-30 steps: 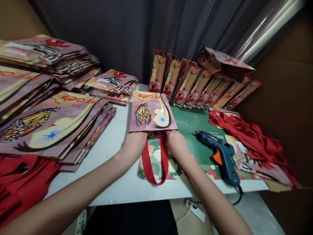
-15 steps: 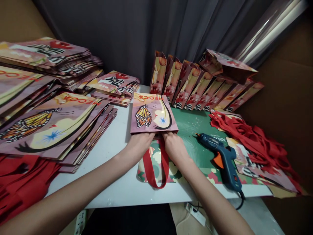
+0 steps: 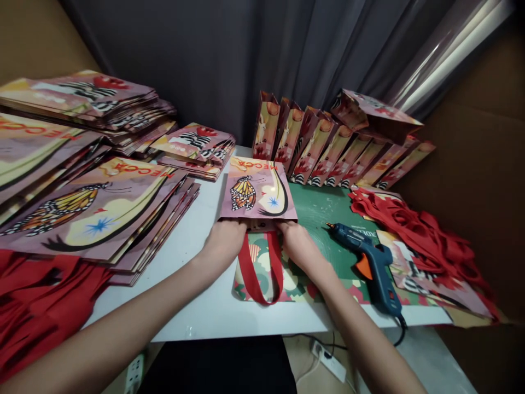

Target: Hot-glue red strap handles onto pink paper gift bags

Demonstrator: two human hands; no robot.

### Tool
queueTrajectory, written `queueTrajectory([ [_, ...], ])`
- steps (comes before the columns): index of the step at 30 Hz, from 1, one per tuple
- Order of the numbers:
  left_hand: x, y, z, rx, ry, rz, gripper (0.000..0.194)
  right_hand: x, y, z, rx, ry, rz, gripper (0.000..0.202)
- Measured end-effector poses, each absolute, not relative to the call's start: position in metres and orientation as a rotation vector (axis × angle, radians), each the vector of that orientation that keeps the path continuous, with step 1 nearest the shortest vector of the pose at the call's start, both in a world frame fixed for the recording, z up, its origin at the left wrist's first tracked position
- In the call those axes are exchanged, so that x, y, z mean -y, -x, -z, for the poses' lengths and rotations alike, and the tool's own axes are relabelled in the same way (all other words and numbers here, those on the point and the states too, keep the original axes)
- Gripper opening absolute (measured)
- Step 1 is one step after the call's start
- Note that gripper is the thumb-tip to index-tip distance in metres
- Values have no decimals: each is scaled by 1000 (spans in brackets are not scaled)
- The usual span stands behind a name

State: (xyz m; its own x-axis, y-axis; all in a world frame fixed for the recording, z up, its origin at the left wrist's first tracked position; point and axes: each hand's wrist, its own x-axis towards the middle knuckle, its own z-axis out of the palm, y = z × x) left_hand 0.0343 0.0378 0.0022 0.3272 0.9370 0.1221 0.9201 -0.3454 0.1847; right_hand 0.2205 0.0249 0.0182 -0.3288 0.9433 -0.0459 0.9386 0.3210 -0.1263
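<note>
A purple paper gift bag (image 3: 262, 189) with a butterfly picture and red MECCA lettering lies in front of me, its mouth toward me. A red ribbon handle (image 3: 262, 293) loops out of the mouth over a patterned sheet (image 3: 293, 282). At the left corner of the mouth, my left hand (image 3: 225, 239) is closed around the edge, fingertips hidden inside. My right hand (image 3: 298, 241) is closed at the right corner, its fingertips also out of sight in the bag. The upper panel stands a little raised from the lower one.
Flat bags (image 3: 102, 213) are stacked at the left, with red ribbons (image 3: 45, 306) in front. Opened bags (image 3: 320, 145) stand in a row at the back. On the green mat (image 3: 318, 205) lies a blue glue gun (image 3: 375, 262); more red ribbons (image 3: 422, 235) are heaped right.
Both hands have moved apart, from the middle of the bag's mouth out to its corners. The mouth gapes wider, and the view has shifted slightly.
</note>
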Motion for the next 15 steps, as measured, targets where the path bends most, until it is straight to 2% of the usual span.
queueTrajectory([
  [4, -42, -48, 0, -1646, -2475, -308, 48, -22, -230, -11, 2451, 1694, -345, 43],
  [7, -46, -56, 1, -1570, -2459, -304, 45, -19, -234, -11, 2338, 1526, -415, 32],
  [10, -48, -58, 1, -1587, -2448, -280, 44, -15, -238, -16, 2196, 1388, -316, 18],
  [12, -48, -57, 0, -1581, -2463, -282, 45, -15, -239, -18, 2066, 1512, -201, 12],
  [15, -47, -56, -2, -1547, -2486, -261, 45, -20, -238, -17, 1969, 1815, -119, 24],
])
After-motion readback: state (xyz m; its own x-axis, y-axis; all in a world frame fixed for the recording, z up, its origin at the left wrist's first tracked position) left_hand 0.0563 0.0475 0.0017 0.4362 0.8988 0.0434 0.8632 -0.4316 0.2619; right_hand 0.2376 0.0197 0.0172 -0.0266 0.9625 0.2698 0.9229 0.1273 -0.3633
